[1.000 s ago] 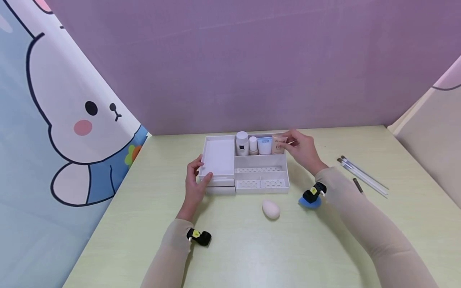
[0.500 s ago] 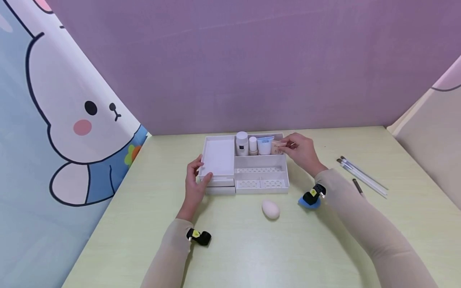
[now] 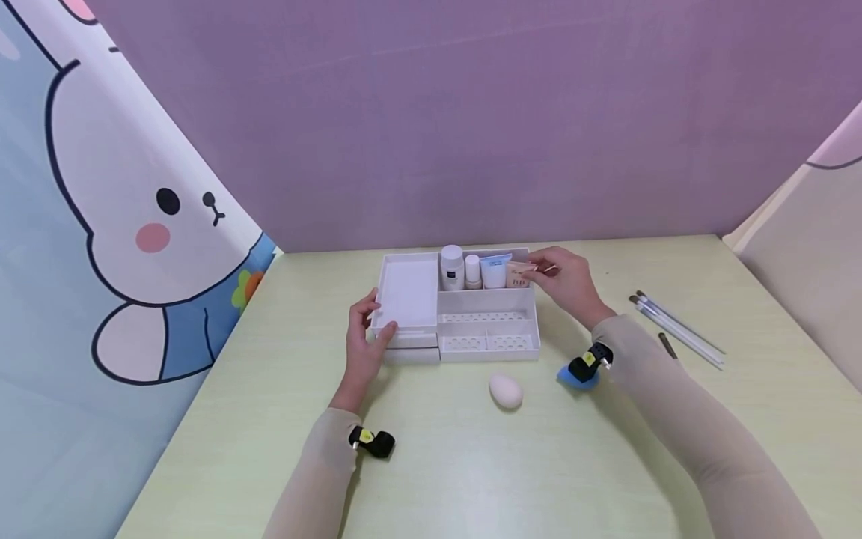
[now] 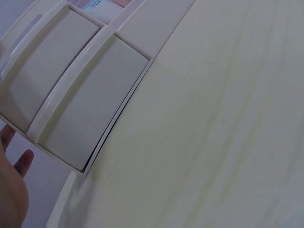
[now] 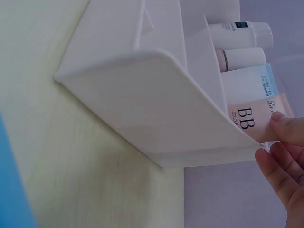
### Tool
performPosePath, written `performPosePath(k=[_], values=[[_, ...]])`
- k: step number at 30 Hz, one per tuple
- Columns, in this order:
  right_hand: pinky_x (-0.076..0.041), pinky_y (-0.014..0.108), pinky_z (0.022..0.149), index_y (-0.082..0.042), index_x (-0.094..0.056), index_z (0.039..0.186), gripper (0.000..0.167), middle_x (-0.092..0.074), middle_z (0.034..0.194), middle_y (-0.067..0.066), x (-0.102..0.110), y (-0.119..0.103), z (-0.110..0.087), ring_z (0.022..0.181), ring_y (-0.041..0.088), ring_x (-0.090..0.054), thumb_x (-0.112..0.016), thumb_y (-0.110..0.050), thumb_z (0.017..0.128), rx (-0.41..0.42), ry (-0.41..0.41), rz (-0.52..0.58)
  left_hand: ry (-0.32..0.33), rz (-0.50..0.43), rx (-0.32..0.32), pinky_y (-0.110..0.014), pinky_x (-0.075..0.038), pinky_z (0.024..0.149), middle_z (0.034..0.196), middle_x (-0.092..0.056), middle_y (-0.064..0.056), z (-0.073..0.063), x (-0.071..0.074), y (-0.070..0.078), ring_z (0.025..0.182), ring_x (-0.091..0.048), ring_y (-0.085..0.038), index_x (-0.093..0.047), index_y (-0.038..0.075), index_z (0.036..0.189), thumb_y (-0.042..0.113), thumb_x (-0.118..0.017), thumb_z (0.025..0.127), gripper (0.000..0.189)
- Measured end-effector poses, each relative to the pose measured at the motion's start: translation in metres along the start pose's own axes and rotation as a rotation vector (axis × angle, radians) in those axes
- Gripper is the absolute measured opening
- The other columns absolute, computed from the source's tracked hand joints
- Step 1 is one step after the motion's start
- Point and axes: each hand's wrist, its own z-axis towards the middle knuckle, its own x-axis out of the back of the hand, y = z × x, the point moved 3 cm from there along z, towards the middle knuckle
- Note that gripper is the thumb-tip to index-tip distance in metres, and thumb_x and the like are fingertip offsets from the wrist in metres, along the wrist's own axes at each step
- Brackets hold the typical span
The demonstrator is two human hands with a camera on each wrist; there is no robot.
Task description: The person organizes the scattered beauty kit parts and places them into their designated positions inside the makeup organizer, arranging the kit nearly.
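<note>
A white cosmetics organizer (image 3: 488, 357) stands on the table. My left hand (image 3: 364, 350) holds its left side, thumb at the front corner of the tray top. The left wrist view shows its drawer fronts (image 4: 95, 102) with fingertips beside them. In the back right compartment, my right hand (image 3: 567, 283) pinches the top end of a beige BB cream tube (image 5: 251, 118) between thumb and fingers. The tube leans slightly beside a blue-and-white tube (image 3: 494, 272), a small white-capped bottle (image 3: 473, 271) and a larger white bottle (image 3: 453, 269).
A pale egg-shaped sponge (image 3: 506, 392) lies before the organizer. A blue object (image 3: 578, 378) sits beneath the right wrist, partly hidden. Several slim brushes (image 3: 680, 329) lie at the right, with another dark-tipped one (image 3: 667, 345) partly behind the sleeve. A purple backdrop (image 3: 471, 135) rises behind.
The BB cream tube sits lower in the compartment than a second ago, and my right hand has dipped slightly with it. The left hand stays at the organizer's side.
</note>
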Motion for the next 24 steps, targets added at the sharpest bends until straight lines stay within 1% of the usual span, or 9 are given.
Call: performPosePath(k=[3, 7, 10, 13, 19, 24], values=[[-0.055, 0.027, 0.072, 0.003, -0.070, 0.108, 0.030, -0.069, 0.093, 0.016, 0.005, -0.001, 0.000, 0.081, 0.027, -0.066, -0.080, -0.002, 0.080, -0.024, 0.011, 0.013, -0.001, -0.004, 0.007, -0.031, -0.031, 0.099, 0.148, -0.040, -0.030, 0.000, 0.000, 0.000, 0.134, -0.038, -0.044, -0.043, -0.018, 0.116, -0.003, -0.063, 0.088, 0.038], [-0.049, 0.012, 0.071, 0.004, -0.070, 0.109, 0.031, -0.068, 0.092, 0.017, 0.012, -0.003, 0.000, 0.081, 0.027, -0.065, -0.080, -0.003, 0.081, -0.053, 0.013, 0.034, -0.003, -0.003, 0.016, -0.032, -0.031, 0.098, 0.148, -0.040, -0.030, 0.000, -0.001, 0.000, 0.133, -0.039, -0.044, -0.043, -0.017, 0.116, -0.003, -0.063, 0.089, 0.037], [-0.045, 0.007, 0.070, 0.003, -0.069, 0.111, 0.032, -0.068, 0.093, 0.016, 0.016, -0.005, -0.001, 0.083, 0.027, -0.065, -0.080, -0.003, 0.082, -0.086, -0.006, 0.025, -0.003, -0.003, 0.016, -0.032, -0.031, 0.098, 0.148, -0.040, -0.030, 0.000, -0.001, -0.001, 0.133, -0.039, -0.044, -0.043, -0.017, 0.117, -0.003, -0.063, 0.089, 0.037], [-0.043, 0.005, 0.070, 0.002, -0.068, 0.113, 0.033, -0.068, 0.094, 0.016, 0.020, -0.006, -0.004, 0.084, 0.027, -0.065, -0.079, -0.003, 0.082, -0.107, -0.023, 0.020, -0.004, -0.003, 0.015, -0.031, -0.031, 0.099, 0.148, -0.040, -0.029, 0.000, -0.001, -0.001, 0.133, -0.039, -0.043, -0.043, -0.017, 0.117, -0.004, -0.063, 0.089, 0.037], [-0.045, 0.006, 0.069, 0.002, -0.067, 0.112, 0.035, -0.068, 0.092, 0.020, 0.025, -0.011, -0.010, 0.082, 0.026, -0.065, -0.080, -0.001, 0.080, -0.096, -0.039, 0.040, -0.011, 0.000, 0.019, -0.032, -0.031, 0.100, 0.149, -0.039, -0.029, 0.001, -0.001, -0.002, 0.135, -0.038, -0.042, -0.042, -0.017, 0.117, -0.003, -0.063, 0.090, 0.037], [-0.046, 0.009, 0.069, -0.001, -0.066, 0.115, 0.037, -0.068, 0.091, 0.016, 0.025, -0.018, -0.019, 0.081, 0.026, -0.066, -0.080, -0.006, 0.082, -0.130, -0.106, 0.039, -0.007, -0.006, 0.012, -0.031, -0.031, 0.099, 0.149, -0.040, -0.030, 0.001, -0.001, -0.002, 0.133, -0.038, -0.043, -0.043, -0.017, 0.116, -0.004, -0.063, 0.089, 0.037]])
